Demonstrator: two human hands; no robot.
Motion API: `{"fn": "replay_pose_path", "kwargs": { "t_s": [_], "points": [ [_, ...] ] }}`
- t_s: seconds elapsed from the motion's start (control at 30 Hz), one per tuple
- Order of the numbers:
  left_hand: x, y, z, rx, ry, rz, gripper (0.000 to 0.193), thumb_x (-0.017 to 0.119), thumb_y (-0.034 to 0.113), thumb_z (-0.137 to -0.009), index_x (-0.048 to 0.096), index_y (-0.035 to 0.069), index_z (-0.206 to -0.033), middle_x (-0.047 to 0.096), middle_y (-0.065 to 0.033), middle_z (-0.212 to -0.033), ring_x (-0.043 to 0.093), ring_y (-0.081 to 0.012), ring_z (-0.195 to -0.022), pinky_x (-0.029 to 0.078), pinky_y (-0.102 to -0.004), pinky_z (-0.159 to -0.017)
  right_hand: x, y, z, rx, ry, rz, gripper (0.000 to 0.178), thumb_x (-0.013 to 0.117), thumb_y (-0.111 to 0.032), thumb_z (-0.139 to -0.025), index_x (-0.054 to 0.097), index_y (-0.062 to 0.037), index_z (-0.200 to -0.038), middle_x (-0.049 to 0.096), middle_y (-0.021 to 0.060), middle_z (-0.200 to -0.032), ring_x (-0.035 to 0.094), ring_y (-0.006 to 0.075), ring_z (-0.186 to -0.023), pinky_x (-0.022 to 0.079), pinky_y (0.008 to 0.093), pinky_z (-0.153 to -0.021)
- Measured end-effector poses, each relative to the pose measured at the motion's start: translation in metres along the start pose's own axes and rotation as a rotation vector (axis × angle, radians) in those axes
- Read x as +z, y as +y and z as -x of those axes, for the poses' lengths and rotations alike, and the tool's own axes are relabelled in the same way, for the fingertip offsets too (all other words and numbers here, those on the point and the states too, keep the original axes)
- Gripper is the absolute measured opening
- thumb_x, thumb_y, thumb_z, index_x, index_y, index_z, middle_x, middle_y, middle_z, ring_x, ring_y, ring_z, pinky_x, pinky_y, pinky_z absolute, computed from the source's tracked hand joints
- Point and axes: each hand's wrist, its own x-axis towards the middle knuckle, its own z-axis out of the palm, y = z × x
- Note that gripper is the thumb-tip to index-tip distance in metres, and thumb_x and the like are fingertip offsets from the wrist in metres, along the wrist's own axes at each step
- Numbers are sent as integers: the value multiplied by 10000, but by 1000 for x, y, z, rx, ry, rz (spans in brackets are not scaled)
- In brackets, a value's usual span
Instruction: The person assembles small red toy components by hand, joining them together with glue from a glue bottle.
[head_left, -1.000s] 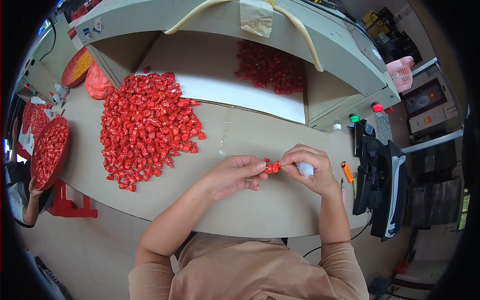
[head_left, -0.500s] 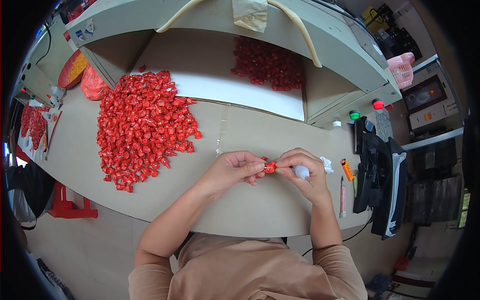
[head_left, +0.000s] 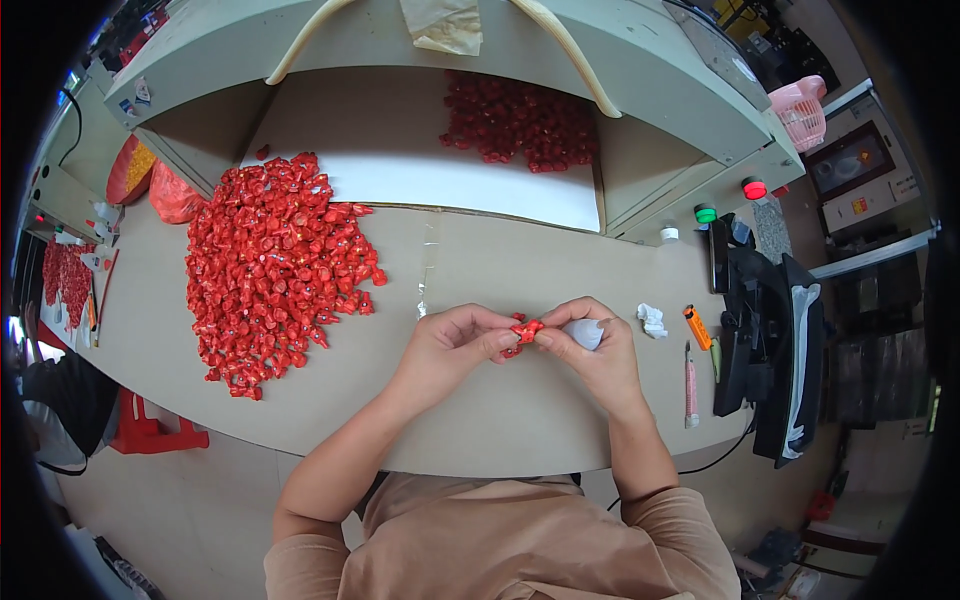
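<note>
Just above the table's near edge, my left hand [head_left: 455,347] pinches one end of a small red plastic piece [head_left: 527,332]. The fingertips of my right hand [head_left: 598,362] grip its other end. A small whitish bottle [head_left: 583,333] with a rounded body is tucked in the right hand's fingers. Fingers cover part of the red piece, so its exact shape is unclear. To the left spreads a big heap of similar glossy red pieces [head_left: 270,270].
More red pieces [head_left: 520,125] lie on white board inside the grey-green open-fronted cabinet [head_left: 660,140]. On the right are crumpled tissue [head_left: 652,320], an orange lighter [head_left: 697,327], a pink-handled knife [head_left: 691,390], a white cap [head_left: 669,235] and a black stand [head_left: 745,330].
The view has shifted slightly. The red piece has turned a little between my fingertips, and both hands still hold it. The bottle stays in my right hand.
</note>
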Motion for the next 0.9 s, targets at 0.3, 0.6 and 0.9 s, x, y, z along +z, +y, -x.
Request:
{"fn": "replay_pose_path", "kwargs": {
  "t_s": [0.3, 0.6, 0.9],
  "points": [
    [4, 3, 7, 97, 11, -186, 140, 667, 80, -889, 689, 0, -1003, 693, -51, -962, 642, -104, -875, 528, -260, -793, -10, 3, 0, 94, -101, -114, 108, 714, -14, -833, 660, -17, -927, 683, 46, -927, 618, 81, -833, 505, 222, -735],
    [3, 3, 5, 96, -14, -204, 152, 681, 46, -868, 696, 13, -1016, 693, -66, -982, 658, -120, -898, 541, -257, -793, -11, 1, 0, -52, -119, -26, 95, 722, 18, -808, 693, -19, -891, 679, 44, -878, 620, 98, -829, 486, 232, -745],
    [0, 1, 3, 83, 19, -292, 160, 691, 49, -858, 703, 30, -1017, 693, -70, -985, 661, -123, -893, 544, -252, -775, -9, 12, -4, -77, -121, -29, 99, 717, 21, -810, 697, -20, -898, 682, 38, -891, 623, 98, -827, 488, 232, -741]
  ]
}}
